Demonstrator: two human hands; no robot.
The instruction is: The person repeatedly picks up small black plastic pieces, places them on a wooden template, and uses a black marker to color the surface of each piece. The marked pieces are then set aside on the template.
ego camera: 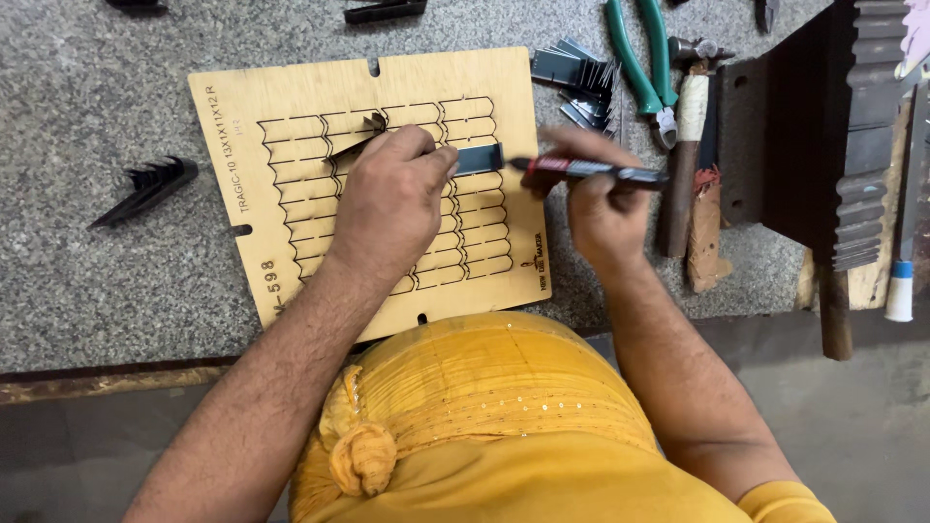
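Note:
A light plywood board (281,87) cut with rows of thin zigzag slots lies on the grey stone worktop (97,271). My left hand (387,203) rests on the board and presses a dark metal strip (480,158) flat against it. My right hand (601,208) holds a red and black marker (591,170) level, with its tip touching the strip's right end. A small bent metal piece (373,121) stands in a slot just above my left hand.
Loose dark metal strips (579,77) lie beyond the board. Green-handled pliers (644,58) and a hammer (686,145) lie at right, beside a dark metal bracket (794,126). A bundle of bent black strips (147,189) sits at left. Yellow clothing (484,426) fills the foreground.

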